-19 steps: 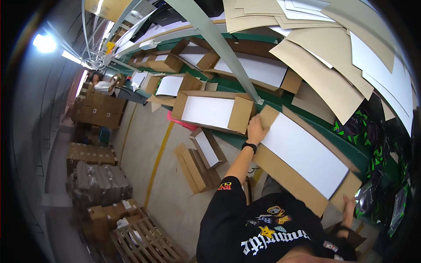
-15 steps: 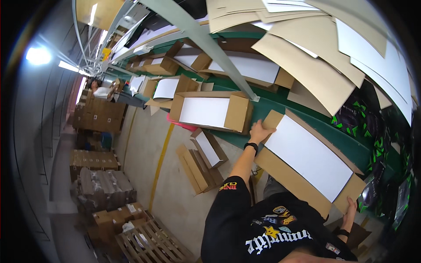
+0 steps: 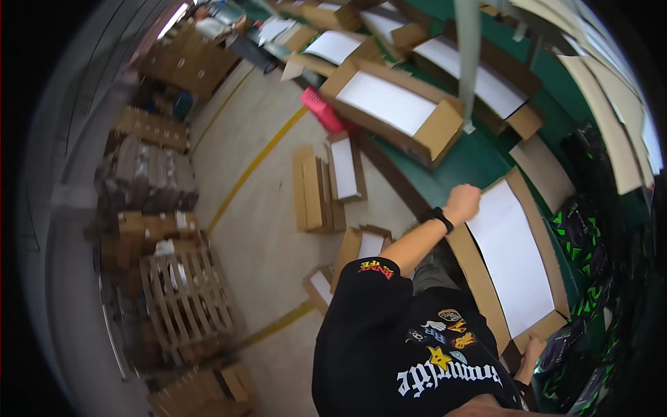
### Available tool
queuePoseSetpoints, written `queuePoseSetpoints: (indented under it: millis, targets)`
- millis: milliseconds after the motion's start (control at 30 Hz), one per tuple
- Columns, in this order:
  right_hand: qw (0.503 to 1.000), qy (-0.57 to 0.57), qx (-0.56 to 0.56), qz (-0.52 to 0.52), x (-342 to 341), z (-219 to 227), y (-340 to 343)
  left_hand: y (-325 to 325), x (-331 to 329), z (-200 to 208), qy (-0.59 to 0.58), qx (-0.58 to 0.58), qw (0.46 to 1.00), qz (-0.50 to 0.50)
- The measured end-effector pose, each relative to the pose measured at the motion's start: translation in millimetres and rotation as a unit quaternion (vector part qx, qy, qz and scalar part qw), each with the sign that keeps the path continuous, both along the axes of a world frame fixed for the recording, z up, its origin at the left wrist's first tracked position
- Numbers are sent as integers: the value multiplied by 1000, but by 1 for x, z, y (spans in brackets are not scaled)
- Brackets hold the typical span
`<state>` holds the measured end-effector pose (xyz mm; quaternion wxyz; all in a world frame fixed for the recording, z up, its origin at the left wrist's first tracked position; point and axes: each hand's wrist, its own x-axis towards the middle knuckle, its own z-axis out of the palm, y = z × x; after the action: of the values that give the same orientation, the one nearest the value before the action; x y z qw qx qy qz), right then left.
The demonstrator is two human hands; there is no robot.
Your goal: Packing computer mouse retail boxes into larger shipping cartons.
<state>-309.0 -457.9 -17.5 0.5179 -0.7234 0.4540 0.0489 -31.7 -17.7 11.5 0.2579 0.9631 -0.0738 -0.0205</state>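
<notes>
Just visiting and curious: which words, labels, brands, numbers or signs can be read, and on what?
Black shirt: large white lettering across the front, wording not copied.
Its left sleeve: red and yellow lettering, not copied.
Black and green packages: markings too small to read.
Stacked brown cartons: pale marks too small to read.
Held open box: no visible print.

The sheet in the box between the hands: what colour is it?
White: the sheet in the cardboard box shows best in the head view.

Brown box (image 3: 478,281), white sheet (image 3: 513,257), green table (image 3: 490,147)
</notes>
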Motion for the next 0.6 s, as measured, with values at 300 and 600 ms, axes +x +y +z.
queuePoseSetpoints:
  millis: [300,600]
  targets:
    - [937,16,-43,347,80,39,40,128,-310,-28,184,-159,872,426]
    - [840,101,62,530,163,67,320,254,-423,-45,150,-16,758,635]
